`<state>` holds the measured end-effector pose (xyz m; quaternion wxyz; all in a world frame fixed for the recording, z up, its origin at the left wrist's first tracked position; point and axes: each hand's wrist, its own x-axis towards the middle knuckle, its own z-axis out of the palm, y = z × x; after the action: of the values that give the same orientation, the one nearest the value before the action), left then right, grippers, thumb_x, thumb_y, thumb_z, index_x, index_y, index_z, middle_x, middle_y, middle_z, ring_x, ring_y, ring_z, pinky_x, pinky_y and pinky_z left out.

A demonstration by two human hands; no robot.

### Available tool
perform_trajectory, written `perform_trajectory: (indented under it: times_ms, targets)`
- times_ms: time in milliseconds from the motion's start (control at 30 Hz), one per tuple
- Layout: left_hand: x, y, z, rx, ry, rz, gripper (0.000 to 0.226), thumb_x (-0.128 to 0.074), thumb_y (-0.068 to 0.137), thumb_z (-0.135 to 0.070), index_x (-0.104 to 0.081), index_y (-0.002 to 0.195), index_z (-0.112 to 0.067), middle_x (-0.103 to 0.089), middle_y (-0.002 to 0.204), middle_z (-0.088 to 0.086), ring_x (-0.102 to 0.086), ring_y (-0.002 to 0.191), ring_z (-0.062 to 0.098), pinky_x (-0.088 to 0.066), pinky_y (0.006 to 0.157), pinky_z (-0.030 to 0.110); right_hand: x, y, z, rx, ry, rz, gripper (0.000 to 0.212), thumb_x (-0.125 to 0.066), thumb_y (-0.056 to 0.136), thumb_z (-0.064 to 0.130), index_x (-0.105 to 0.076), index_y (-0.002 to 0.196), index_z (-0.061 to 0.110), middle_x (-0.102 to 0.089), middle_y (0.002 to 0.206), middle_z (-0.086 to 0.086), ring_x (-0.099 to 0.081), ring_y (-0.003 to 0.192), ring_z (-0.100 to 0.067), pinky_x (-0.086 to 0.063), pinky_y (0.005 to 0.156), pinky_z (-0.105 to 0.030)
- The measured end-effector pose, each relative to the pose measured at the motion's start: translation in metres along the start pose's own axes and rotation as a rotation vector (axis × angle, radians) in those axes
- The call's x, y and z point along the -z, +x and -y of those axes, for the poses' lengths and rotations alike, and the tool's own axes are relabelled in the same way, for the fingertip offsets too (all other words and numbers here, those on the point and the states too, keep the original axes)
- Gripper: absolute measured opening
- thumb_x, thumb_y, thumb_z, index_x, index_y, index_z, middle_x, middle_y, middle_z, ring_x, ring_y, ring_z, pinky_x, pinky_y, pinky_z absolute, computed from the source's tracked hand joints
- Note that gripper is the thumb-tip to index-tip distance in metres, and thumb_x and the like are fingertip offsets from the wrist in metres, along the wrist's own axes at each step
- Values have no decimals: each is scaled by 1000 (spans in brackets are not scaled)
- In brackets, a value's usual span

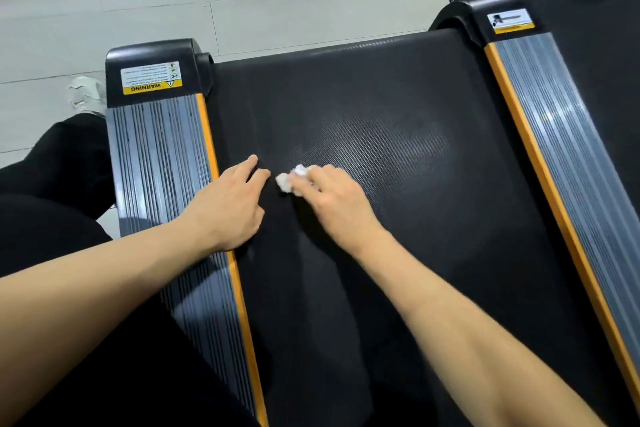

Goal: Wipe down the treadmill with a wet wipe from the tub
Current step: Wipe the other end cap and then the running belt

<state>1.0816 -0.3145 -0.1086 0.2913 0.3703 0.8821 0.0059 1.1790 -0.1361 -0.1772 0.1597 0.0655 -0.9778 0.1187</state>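
Observation:
The treadmill's black textured belt (381, 97) fills the middle of the view, between two grey ribbed side rails edged in orange. My right hand (332, 198) presses a crumpled white wet wipe (291, 178) onto the belt, left of centre. A damp, shiny patch (388, 149) lies on the belt just right of the wipe. My left hand (230, 204) rests flat, fingers spread, on the belt's left edge beside the left rail (159, 156) and holds nothing. The tub is not in view.
The right rail (561, 135) runs down the right side. Black end caps with warning labels (152, 78) close both rails at the far end. Light floor tiles (242, 3) lie beyond. My dark-trousered leg (59, 163) and white shoe (88, 95) are at the left.

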Motion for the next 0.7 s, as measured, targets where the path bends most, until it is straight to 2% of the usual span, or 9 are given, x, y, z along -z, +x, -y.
perform_trajectory:
  times_ms: [67, 133, 233, 300, 400, 467, 567, 700]
  targets:
    - [0, 0, -2, -4, 7, -24, 62, -46, 101, -25, -25, 158, -9, -15, 166, 18, -28, 150, 33, -27, 121, 37, 22, -9, -47, -64, -85, -5, 21, -55, 103, 25, -70, 117, 30, -67, 102, 6, -60, 89, -17, -48, 81, -30]
    - [-2, 1, -1, -25, 56, -61, 61, -51, 98, -26, -33, 154, -9, -25, 162, 21, -41, 140, 39, -41, 113, 43, 48, -29, -113, -259, -209, -33, 19, -57, 100, 31, -75, 107, 34, -68, 93, 6, -62, 85, -19, -49, 77, -25]
    - [-3, 13, 1, -121, 194, -127, 61, -65, 87, -25, -50, 143, -6, -44, 150, 25, -55, 124, 45, -56, 91, 51, 69, -56, -181, -612, -320, -174, 28, -52, 100, 10, -75, 113, 21, -63, 88, -8, -55, 73, -32, -47, 67, -42]
    - [1, 25, -6, -169, 253, -158, 59, -62, 84, -27, -57, 139, -5, -52, 143, 25, -58, 121, 45, -57, 87, 50, 53, -49, -175, -771, -387, -215, 28, -51, 96, 4, -74, 109, 13, -60, 87, -14, -54, 72, -37, -43, 64, -43]
    - [6, 51, -20, -238, 316, -197, 64, -38, 83, -36, -62, 135, -6, -58, 138, 25, -60, 120, 45, -55, 91, 51, 29, -29, -113, -648, -341, -171, 31, -52, 96, 6, -67, 122, 10, -62, 101, -14, -53, 83, -31, -44, 74, -43]
    - [6, 70, -29, -268, 325, -218, 68, -31, 85, -37, -61, 137, -6, -57, 139, 26, -58, 123, 46, -53, 96, 52, 31, -31, -97, -579, -222, -112, 36, -54, 98, 4, -62, 132, 12, -60, 112, -10, -49, 91, -25, -48, 82, -37]
    - [2, 98, -39, -322, 318, -285, 67, -29, 90, -38, -51, 148, -11, -47, 150, 24, -49, 133, 45, -42, 109, 57, 41, -39, -113, -591, -29, -99, 47, -59, 93, -6, -64, 131, 22, -58, 105, -2, -51, 89, -25, -52, 77, -39]
    - [1, 141, -51, -359, 299, -372, 67, -31, 94, -40, -37, 157, -18, -33, 161, 21, -37, 144, 44, -25, 119, 60, 56, -36, -154, -377, -93, -39, 35, -57, 98, 5, -67, 127, 22, -61, 100, -1, -55, 88, -24, -54, 81, -38]
